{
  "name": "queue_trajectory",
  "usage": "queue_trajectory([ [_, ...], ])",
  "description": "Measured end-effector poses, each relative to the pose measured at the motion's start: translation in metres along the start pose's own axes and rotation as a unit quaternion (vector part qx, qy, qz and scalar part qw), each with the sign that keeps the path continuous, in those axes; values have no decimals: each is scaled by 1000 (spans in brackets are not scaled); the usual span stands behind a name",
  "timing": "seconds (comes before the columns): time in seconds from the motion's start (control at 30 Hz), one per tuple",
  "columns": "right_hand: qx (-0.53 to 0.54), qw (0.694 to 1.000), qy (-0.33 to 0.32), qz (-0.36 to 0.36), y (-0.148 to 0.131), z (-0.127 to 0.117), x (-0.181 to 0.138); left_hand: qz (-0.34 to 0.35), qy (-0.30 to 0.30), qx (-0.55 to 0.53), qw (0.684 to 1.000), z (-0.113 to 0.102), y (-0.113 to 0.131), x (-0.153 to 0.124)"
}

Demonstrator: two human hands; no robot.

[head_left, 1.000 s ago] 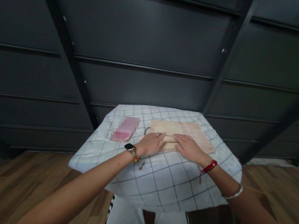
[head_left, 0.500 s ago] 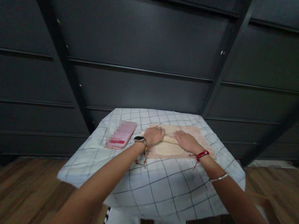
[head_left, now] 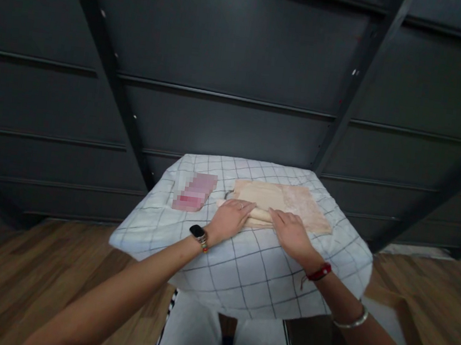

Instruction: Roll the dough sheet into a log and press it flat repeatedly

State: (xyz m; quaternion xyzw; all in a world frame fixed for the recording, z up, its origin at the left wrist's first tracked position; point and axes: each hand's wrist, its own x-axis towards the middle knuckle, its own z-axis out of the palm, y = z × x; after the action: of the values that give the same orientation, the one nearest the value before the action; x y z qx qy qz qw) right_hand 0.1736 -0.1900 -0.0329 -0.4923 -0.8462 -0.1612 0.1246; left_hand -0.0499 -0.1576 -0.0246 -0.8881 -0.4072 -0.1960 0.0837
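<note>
A pale rolling pin (head_left: 261,215) lies crosswise near the close edge of a flat cream sheet (head_left: 260,194) that looks like dough. Under both is a pinkish mat (head_left: 313,213) with a whitish, dusty-looking surface. My left hand (head_left: 231,217) rests palm down on the pin's left part, fingers stretched along it. On the right part lies my right hand (head_left: 290,233), its fingers also extended and flat. Only the pin's middle shows clearly between the two hands; most of the rest is covered.
A pink, phone-like flat object (head_left: 196,193), partly pixelated, lies left of the mat. A white checked cloth (head_left: 243,275) covers the small table. Behind stands a dark panelled wall (head_left: 236,55). An open cardboard box (head_left: 400,327) sits on the floor at right.
Both hands have moved the pin toward me, to the mat's close edge, baring more of the cream sheet beyond it. The camera view has shifted slightly.
</note>
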Motion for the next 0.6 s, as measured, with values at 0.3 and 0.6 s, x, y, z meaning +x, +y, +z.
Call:
queue_trajectory([
  [0.3,74,996,37,-13,3,11,-18,13,37,-46,998,1,7,-14],
  [0.6,98,994,8,-46,13,-3,-8,2,-14,-24,1000,-6,3,-16],
])
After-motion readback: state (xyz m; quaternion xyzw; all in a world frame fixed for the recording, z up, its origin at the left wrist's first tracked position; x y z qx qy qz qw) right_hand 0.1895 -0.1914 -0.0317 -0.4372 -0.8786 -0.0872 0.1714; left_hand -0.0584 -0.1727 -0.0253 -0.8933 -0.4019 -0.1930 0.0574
